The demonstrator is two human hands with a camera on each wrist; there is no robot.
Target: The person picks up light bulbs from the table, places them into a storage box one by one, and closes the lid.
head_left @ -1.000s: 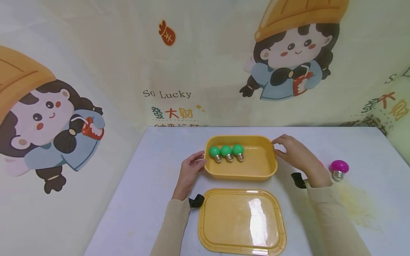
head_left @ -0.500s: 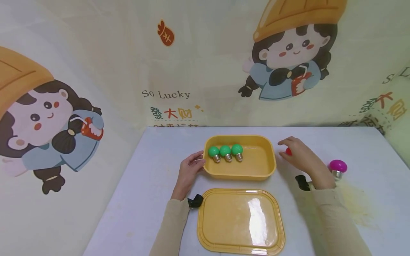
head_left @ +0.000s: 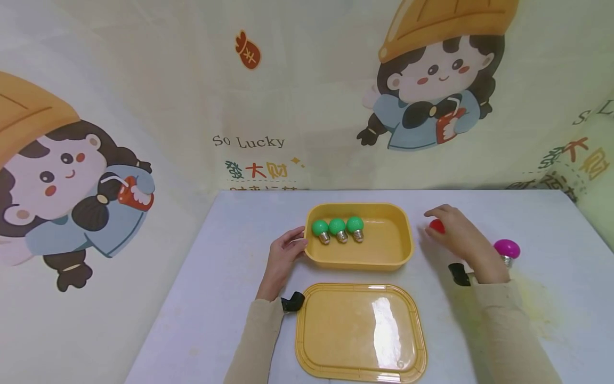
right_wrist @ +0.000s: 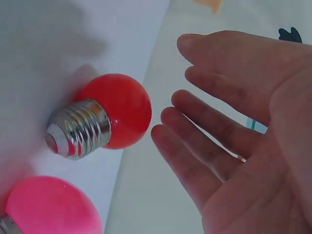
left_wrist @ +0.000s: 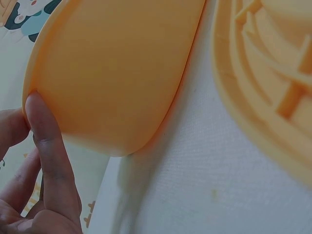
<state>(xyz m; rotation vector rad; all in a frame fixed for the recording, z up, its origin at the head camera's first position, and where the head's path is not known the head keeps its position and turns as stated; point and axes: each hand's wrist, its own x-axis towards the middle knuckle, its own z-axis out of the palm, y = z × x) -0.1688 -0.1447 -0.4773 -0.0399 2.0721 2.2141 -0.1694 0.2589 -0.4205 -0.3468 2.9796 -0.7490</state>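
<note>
While the right grip (head_left: 459, 239) has its fingers loosely spread and holds nothing, a red bulb (right_wrist: 117, 112) lies on its side on the desk (head_left: 230, 266), just past those fingertips. In the right wrist view, a small gap shows between the fingers and the bulb. Its round part is nearest to the right grip, and its silver screw end points away. A pink bulb (right_wrist: 53, 204) lies near the red bulb, also close to the right grip. Out to the right of that grip, by the wrist, is a purple bulb (head_left: 507, 248).

The left grip (head_left: 282, 261) touches the left end of a yellow box (head_left: 386, 242). I cannot tell if it pinches the box or just rests on it. To the right of the left grip, inside the box, three green bulbs (head_left: 338, 225) lie in a row. The box sits between both grips, but the right grip is apart from it. Below the box, nearer to the left grip than the right, a flat yellow lid (head_left: 340, 330) lies on the desk.
</note>
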